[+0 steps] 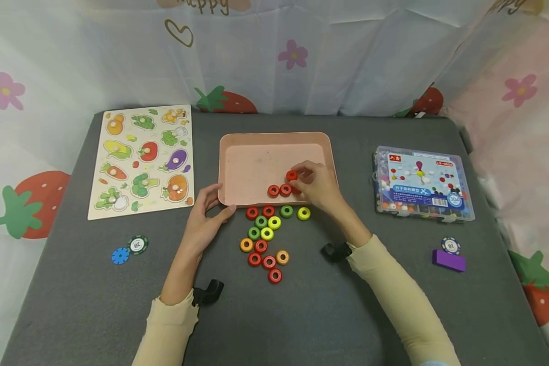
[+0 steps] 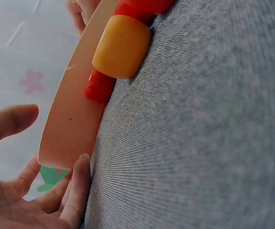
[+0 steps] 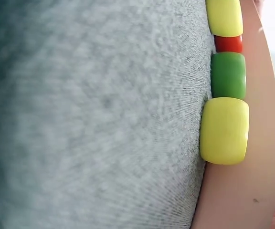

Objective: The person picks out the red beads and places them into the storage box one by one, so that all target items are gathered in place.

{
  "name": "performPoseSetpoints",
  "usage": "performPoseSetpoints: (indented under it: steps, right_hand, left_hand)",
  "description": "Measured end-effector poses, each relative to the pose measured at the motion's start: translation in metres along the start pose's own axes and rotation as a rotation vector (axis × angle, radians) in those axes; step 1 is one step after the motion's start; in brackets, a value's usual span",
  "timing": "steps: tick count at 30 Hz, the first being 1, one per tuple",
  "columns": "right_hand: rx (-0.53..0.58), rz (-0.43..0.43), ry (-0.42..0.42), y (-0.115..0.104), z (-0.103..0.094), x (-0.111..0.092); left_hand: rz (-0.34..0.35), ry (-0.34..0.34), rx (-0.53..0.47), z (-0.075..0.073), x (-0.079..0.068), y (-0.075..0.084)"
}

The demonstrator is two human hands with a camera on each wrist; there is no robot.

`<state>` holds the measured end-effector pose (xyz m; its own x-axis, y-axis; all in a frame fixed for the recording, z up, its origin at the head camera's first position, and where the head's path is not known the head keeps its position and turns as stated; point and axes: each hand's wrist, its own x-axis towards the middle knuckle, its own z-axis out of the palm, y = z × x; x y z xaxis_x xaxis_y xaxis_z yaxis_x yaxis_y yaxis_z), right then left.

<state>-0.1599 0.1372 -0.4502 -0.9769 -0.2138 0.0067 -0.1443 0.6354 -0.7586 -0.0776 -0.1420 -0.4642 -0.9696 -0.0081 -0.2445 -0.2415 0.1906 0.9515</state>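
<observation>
A shallow pink tray (image 1: 251,157) lies in the middle of the table. My left hand (image 1: 203,218) is at its near left corner, fingers extended against the side and thumb spread apart, as the left wrist view also shows. Over the tray's right part, my right hand (image 1: 319,187) pinches a red ring (image 1: 291,175) between thumb and fingers. Beside it in the tray sit a red ring (image 1: 273,191) and another red ring (image 1: 285,190); one more is partly hidden under the hand. In the right wrist view, a yellow ring (image 3: 224,131) stands outside the tray wall.
Several loose red, green, yellow and orange rings (image 1: 261,246) lie before the tray. A vegetable puzzle board (image 1: 132,165) is at left, with a blue disc (image 1: 120,255) and a chip (image 1: 138,244) below. On the right are a plastic case (image 1: 424,184), a chip (image 1: 451,245) and a purple block (image 1: 448,261).
</observation>
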Motion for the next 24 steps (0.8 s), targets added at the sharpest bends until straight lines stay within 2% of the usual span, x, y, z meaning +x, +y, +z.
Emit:
performPoseSetpoints:
  steps: [8,14,19,24]
  right_hand:
    - [0.01,0.017,-0.019,-0.003,0.0,-0.003]
    - [-0.011,-0.132,-0.017,-0.014,-0.001,-0.016]
    - [0.009,-0.251,-0.123,-0.026,0.004,-0.035]
    - [-0.049,-0.251,-0.248,-0.033,0.01,-0.047]
  left_hand:
    - [0.004,0.0,-0.001,0.0,-0.001,0.001]
    - [0.004,0.002,0.0,0.0,-0.001,0.002]
    - [0.003,0.002,0.002,0.0,-0.001,0.001]
    - [0.003,0.006,0.006,0.001,-0.001,0.002]
